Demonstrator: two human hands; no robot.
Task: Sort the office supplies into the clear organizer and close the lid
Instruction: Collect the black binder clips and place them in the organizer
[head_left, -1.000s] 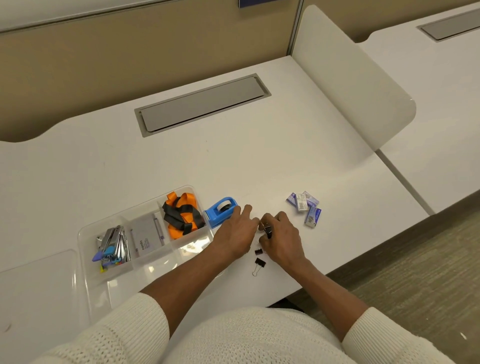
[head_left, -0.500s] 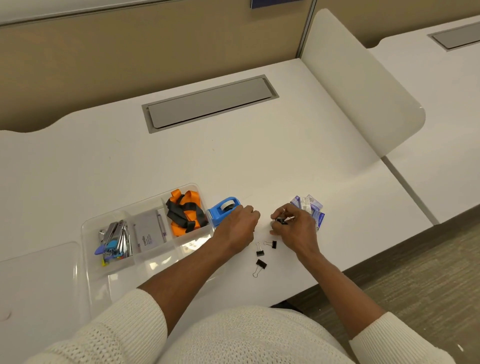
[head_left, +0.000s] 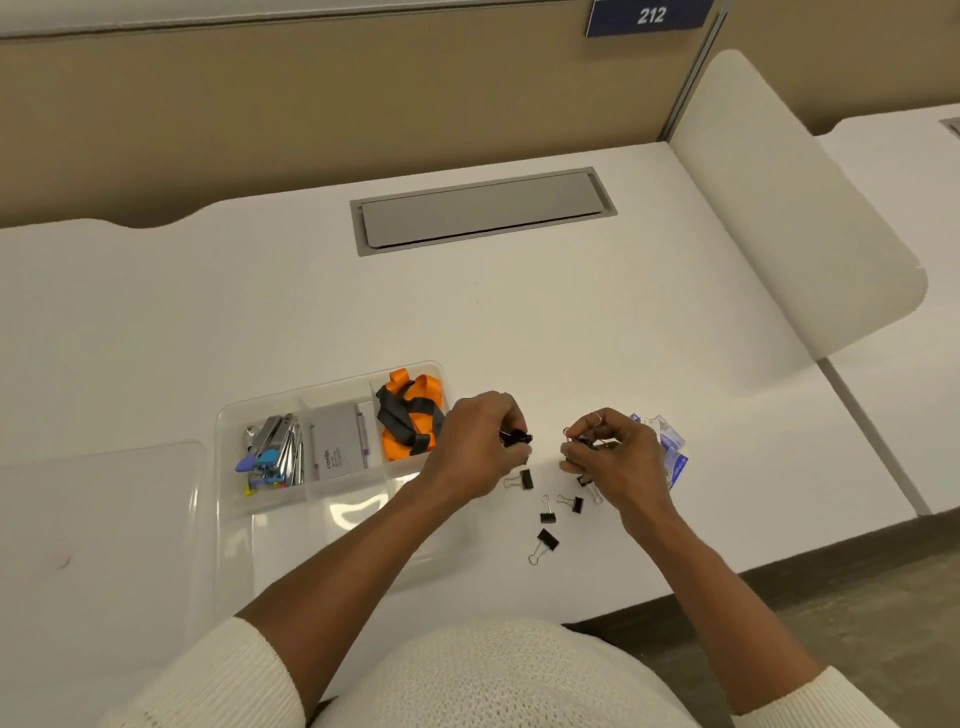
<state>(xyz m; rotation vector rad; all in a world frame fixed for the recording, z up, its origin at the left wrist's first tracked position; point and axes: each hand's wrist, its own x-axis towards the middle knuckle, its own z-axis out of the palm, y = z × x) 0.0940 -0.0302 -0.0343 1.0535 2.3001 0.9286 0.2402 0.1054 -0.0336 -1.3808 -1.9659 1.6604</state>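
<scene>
At a white desk (head_left: 519, 322) in an office cubicle, my left hand (head_left: 478, 447) pinches a black binder clip (head_left: 516, 438) between thumb and curled fingers. The clip's long axis lies left to right, and its end points toward my right hand (head_left: 618, 462), which pinches a second clip (head_left: 584, 441) with its wire handles raised. Both clips are held just above the desk, to the right of the clear organizer (head_left: 332, 387). Loose clips (head_left: 545, 543) lie on the desk between and below my hands; the nearest has its black body up and to the right, its wire handles pointing down-left toward me. The organizer runs left to right, its far row holding staplers (head_left: 272, 452), a grey card (head_left: 337, 441) and an orange-and-black lanyard (head_left: 410, 415). Its lid (head_left: 98, 519) lies flat beside it on the left. Staple boxes (head_left: 672, 452) sit partly hidden behind my right hand. Beyond, a grey cable hatch (head_left: 483, 210) is set into the desk, a white divider (head_left: 779, 208) stands at the right, and a tan partition (head_left: 311, 104) carries a blue sign (head_left: 649, 15) reading 212.
</scene>
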